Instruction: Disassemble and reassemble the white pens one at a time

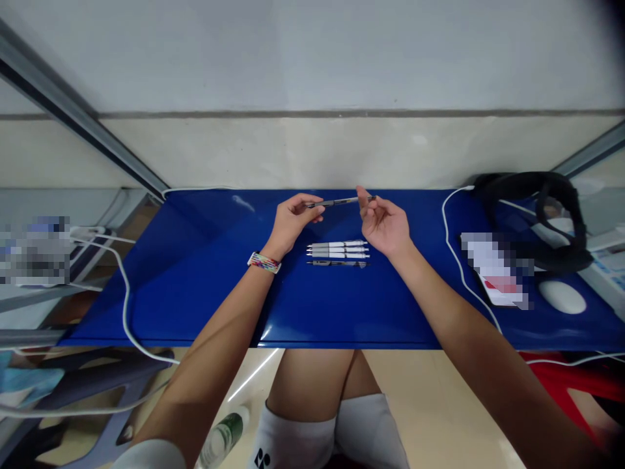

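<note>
Above the blue table, near its back edge, a dark pen is held level between both hands. My left hand pinches its left end between thumb and fingers. At the right end, the fingers of my right hand close on the pen, with one finger raised. Nearer me on the table, several white pens lie side by side, pointing left and right. Just in front of that row lies another dark pen. A colourful band is around my left wrist.
On the right are a black strap-like object, a blurred flat item, a white mouse and a white cable. Another cable crosses the left side. A wall stands behind the table; a bottle is below.
</note>
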A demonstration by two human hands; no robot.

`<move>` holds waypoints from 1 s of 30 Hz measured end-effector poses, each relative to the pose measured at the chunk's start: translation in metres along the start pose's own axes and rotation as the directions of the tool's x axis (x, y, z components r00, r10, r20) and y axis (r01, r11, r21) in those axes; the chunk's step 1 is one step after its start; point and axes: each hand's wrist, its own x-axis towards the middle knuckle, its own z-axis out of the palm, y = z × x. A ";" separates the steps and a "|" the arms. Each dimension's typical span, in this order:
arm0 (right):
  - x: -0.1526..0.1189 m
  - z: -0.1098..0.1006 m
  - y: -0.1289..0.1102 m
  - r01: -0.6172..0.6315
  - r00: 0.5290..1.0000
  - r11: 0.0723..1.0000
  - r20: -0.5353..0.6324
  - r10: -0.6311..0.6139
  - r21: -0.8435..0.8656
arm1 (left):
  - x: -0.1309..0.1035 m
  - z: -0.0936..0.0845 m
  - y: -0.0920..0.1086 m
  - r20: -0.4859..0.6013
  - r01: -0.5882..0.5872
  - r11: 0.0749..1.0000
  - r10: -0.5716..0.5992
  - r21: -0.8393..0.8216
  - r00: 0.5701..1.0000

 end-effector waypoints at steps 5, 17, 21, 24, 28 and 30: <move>-0.006 0.009 -0.008 -0.050 0.997 0.999 0.051 0.049 0.020 | 0.000 0.000 0.000 -0.033 -0.009 0.999 0.007 -0.046 0.999; -0.001 0.004 0.004 -0.032 0.998 0.999 -0.058 0.034 0.030 | -0.002 0.005 0.002 -0.028 -0.026 0.999 0.026 -0.029 0.999; -0.002 0.006 0.002 -0.020 0.999 0.999 -0.036 0.022 0.050 | -0.003 0.006 0.002 -0.038 -0.016 0.999 0.015 -0.033 0.999; -0.002 0.006 0.004 -0.034 0.998 0.995 -0.043 0.038 0.094 | -0.003 0.005 0.001 -0.043 -0.011 0.999 0.009 -0.051 0.999; 0.001 0.004 0.008 -0.017 0.999 0.997 -0.046 0.020 0.071 | -0.002 0.004 0.002 -0.033 0.002 0.998 -0.004 -0.064 0.999; 0.001 0.004 0.008 -0.013 0.999 0.997 -0.045 0.016 0.075 | -0.002 0.005 0.002 -0.037 0.010 0.996 -0.014 -0.084 0.999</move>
